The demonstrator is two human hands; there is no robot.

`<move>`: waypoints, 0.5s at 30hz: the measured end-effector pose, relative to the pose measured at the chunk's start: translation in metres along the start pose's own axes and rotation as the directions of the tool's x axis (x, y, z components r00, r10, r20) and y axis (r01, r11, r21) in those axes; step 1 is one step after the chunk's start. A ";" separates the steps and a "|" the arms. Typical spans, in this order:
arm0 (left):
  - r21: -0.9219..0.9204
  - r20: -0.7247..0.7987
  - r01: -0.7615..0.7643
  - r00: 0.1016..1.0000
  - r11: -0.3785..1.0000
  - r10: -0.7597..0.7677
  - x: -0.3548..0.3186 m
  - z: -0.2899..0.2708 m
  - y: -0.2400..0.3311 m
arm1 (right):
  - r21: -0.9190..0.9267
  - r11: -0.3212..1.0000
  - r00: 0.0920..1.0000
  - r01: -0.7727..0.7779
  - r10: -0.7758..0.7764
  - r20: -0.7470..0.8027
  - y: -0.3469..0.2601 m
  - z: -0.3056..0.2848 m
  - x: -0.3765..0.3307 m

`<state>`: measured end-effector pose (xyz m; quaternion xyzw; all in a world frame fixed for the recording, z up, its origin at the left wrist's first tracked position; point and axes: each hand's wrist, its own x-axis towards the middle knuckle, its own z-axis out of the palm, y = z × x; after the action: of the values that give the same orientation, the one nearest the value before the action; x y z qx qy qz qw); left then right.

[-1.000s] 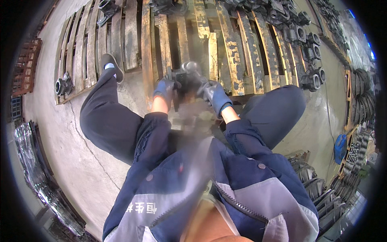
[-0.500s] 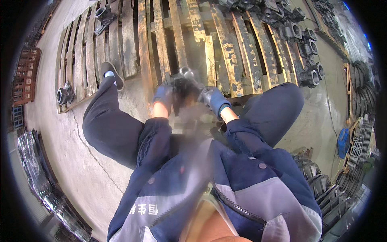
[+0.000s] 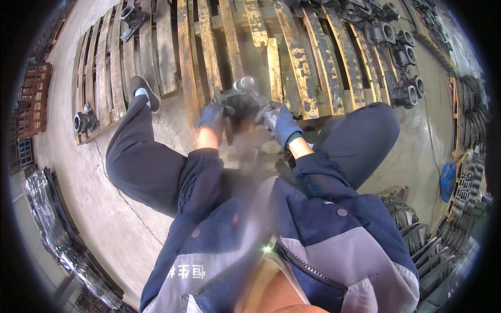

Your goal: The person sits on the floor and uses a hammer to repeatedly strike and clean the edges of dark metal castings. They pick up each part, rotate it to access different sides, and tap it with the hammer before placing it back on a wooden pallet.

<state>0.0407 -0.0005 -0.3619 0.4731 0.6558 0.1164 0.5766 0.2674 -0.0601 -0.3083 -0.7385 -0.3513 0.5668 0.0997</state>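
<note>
Over the near edge of the pallet I hold a dark metal casting [image 3: 241, 100] between my hands, its rounded, lighter grey end pointing away from me. My left hand [image 3: 213, 121], in a blue and dark grey glove, is closed on its left side. Gloved the same way, my right hand [image 3: 279, 123] has its fingers closed at the casting's right side. A hazy smear over the middle of the head view hides the casting's lower part and whatever lies below it.
A worn wooden pallet [image 3: 206, 49] spans the floor ahead. Single castings sit at its far left [image 3: 133, 22] and near-left corner [image 3: 85, 122]; several more crowd its right side [image 3: 389, 34]. My legs spread either side. A blue container [image 3: 447, 181] and stacked metal parts stand right.
The casting's rounded end has shifted slightly up and to the right, and looks tilted differently. My right hand has moved a little to the right; my left stays about where it was.
</note>
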 end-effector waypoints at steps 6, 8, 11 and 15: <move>-0.353 -0.021 0.025 0.999 0.935 -0.035 0.007 0.004 -0.005 | -0.076 0.997 0.999 0.028 -0.030 -0.034 0.007 0.003 -0.005; -0.291 -0.031 -0.008 1.000 0.957 -0.001 0.005 0.007 -0.008 | 0.020 0.996 0.995 0.085 -0.084 -0.050 0.012 0.006 -0.006; -0.077 -0.168 -0.228 0.962 0.971 0.213 0.003 0.010 -0.023 | 0.030 0.976 0.976 0.215 -0.214 -0.037 0.020 0.009 0.000; -0.162 -0.146 -0.273 0.957 0.948 0.250 0.023 0.010 -0.036 | -0.027 0.996 0.994 0.089 -0.091 -0.056 0.037 0.012 0.017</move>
<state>0.0342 -0.0059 -0.4044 0.4938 0.6084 0.2797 0.5548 0.2731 -0.0799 -0.3454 -0.7389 -0.3880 0.5362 0.1262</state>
